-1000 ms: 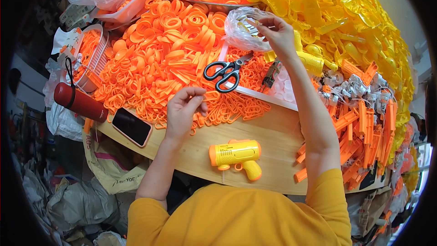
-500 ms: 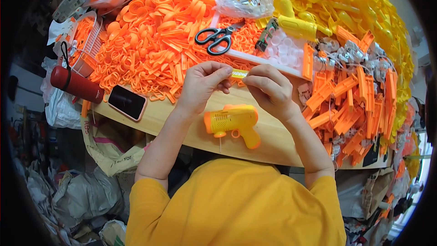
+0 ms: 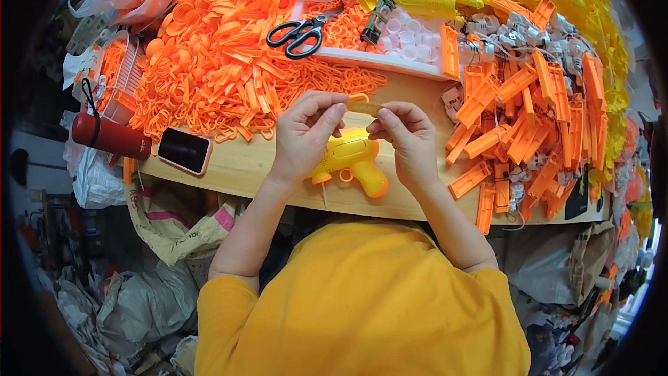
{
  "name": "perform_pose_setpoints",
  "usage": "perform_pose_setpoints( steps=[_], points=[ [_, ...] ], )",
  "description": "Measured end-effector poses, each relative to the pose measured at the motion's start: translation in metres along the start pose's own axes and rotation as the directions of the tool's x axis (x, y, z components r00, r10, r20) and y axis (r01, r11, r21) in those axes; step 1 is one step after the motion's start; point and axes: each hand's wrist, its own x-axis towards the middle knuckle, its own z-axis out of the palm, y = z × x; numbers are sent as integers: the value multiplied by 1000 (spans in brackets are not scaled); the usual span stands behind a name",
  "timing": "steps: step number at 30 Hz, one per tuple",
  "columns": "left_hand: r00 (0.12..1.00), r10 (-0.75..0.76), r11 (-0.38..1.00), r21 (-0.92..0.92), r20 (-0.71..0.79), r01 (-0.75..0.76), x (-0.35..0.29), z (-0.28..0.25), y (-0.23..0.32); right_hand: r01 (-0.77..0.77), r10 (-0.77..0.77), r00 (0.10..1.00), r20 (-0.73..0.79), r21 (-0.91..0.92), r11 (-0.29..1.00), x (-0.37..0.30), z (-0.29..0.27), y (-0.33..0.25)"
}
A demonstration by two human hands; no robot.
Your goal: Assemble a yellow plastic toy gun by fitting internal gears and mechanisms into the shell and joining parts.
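Note:
Both my hands pinch a small flat yellowish strip [image 3: 364,108] with printing on it, stretched level between their fingertips. My left hand [image 3: 304,138] grips its left end between thumb and forefinger. At the right end, the thumb and fingers of my right hand [image 3: 408,141] are closed on it. Just below the strip, a yellow and orange toy gun [image 3: 351,155] lies on its side on the wooden table [image 3: 257,165], its handle toward me. My left hand hides part of its left end.
Orange plastic parts [image 3: 216,56] heap up at the left, beside a phone [image 3: 185,151] and a red bottle [image 3: 115,138]. Black-handled scissors [image 3: 300,33] rest by a white tray [image 3: 390,61]. Orange pieces with wires [image 3: 518,122] pile up at the right, yellow shells [image 3: 557,0] behind.
The view has shifted, so the table's contents sit differently in it. My hands have come nearer the toy gun, still holding the strip, and my right hand has turned so its fingers point more upward.

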Motion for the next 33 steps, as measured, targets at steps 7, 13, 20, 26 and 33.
perform_pose_setpoints(
  steps=[7,13,20,26,33],
  points=[
    [999,-17,1000,-13,-49,16,-6,-10,6,-48,48,997,-67,-7,999,-4,-21,-4],
    [970,-218,966,-120,108,231,-11,-11,2,-52,51,998,-23,-63,997,-12,-19,-1],
    [925,-350,919,-137,145,370,-12,-5,-6,-48,50,998,23,-78,996,-15,-21,6],
    [917,-380,905,-156,120,396,-12,-2,-6,-12,22,996,86,-110,994,-17,-18,7],
    [915,-389,906,-133,107,401,-13,-4,-7,-19,34,993,113,-131,991,-18,-18,6]
  ],
)
